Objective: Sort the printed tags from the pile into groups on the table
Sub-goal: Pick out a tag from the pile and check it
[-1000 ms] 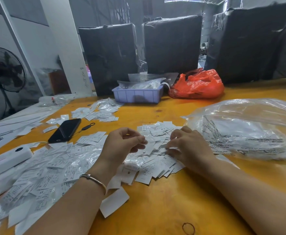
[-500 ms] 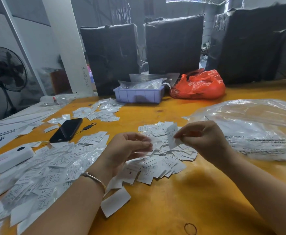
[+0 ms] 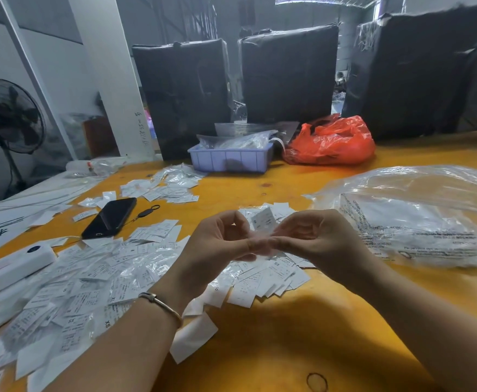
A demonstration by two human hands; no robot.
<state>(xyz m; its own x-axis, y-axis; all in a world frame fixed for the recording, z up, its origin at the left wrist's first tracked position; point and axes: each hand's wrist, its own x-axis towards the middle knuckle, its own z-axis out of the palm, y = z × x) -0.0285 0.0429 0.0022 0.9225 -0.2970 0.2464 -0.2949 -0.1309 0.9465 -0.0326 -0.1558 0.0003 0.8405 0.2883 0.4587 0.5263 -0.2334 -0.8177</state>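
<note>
Head view: both hands lift one tag clear of the pile to read it.
The left hand [image 3: 217, 244] and right hand [image 3: 316, 239], fingers curled, pinch a thin white printed tag [image 3: 263, 220] mid-frame above the paper pile [image 3: 259, 278] on the glossy orange desk [image 3: 274, 349]; next, probably lay it with its matching group.

Clear lane near edge & centre; clutter L, R, back.
Bare table [image 3: 274, 349] near; tags [image 3: 70, 284] + phone [image 3: 110, 217] L, clear bag [image 3: 418, 216] R, tray [image 3: 230, 158] + orange bag [image 3: 330, 142] at back.
</note>
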